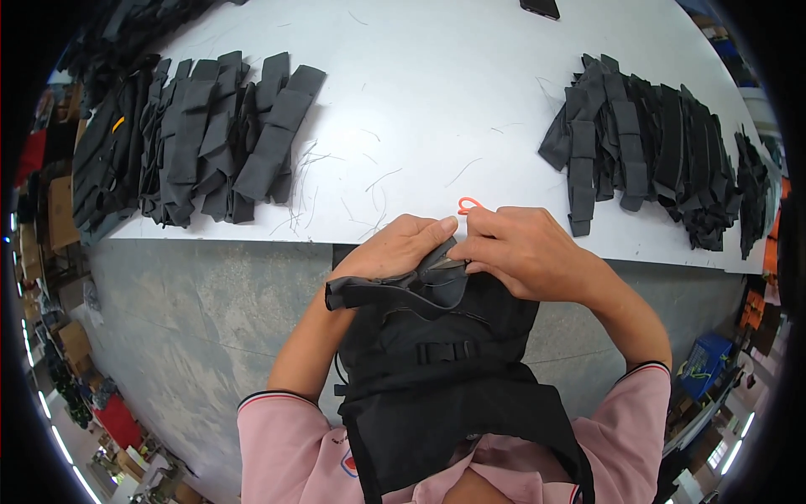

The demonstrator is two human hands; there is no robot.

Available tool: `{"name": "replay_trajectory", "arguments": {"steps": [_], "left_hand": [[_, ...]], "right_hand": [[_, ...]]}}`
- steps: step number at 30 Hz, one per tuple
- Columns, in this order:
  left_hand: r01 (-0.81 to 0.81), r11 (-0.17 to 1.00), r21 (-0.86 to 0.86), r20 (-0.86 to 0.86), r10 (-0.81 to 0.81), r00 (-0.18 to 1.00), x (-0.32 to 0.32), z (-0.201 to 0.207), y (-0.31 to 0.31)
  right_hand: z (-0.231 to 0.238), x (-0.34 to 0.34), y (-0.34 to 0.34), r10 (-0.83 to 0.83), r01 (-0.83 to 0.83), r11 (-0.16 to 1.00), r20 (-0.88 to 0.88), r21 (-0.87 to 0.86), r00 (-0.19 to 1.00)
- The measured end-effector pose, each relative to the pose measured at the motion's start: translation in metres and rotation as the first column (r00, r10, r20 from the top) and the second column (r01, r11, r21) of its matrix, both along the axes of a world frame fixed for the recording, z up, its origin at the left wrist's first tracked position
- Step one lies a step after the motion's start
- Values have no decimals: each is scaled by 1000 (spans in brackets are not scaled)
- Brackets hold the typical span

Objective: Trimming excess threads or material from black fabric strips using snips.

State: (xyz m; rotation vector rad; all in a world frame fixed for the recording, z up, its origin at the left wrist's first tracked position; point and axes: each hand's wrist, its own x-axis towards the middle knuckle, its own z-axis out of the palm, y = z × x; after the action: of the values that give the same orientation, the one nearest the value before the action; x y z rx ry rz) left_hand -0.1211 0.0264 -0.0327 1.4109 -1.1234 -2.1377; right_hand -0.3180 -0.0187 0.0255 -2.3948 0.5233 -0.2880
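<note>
My left hand (411,242) is closed on a dark grey fabric piece (441,290), with its thumb pressed on the top edge. One folded end of the cloth hangs out past my left wrist. My right hand (520,250) pinches at the same cloth, its fingertips close to my left thumb. From behind my right index finger sticks an orange loop (470,204), which looks like the handle of small snips; the rest of it is hidden by my fingers. Both hands are just in front of the table's near edge, above my lap.
On the white table (403,109), dark grey fabric strips lie in a left pile (218,134) and a right pile (642,151). Loose threads (311,172) are scattered between them. A black phone (540,8) rests at the far edge. I wear a black apron (453,420).
</note>
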Motion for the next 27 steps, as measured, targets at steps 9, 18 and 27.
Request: {"name": "replay_trajectory", "arguments": {"steps": [9, 18, 27], "left_hand": [[-13, 1000, -28, 129, 16, 992, -1, 17, -10], [21, 983, -184, 252, 26, 967, -7, 15, -11], [63, 987, -147, 245, -26, 969, -9, 1, -15]], "right_hand": [[-10, -10, 16, -362, 318, 896, 96, 309, 927], [-8, -4, 22, -305, 304, 921, -34, 244, 952], [-22, 13, 27, -225, 254, 966, -318, 55, 921]]}}
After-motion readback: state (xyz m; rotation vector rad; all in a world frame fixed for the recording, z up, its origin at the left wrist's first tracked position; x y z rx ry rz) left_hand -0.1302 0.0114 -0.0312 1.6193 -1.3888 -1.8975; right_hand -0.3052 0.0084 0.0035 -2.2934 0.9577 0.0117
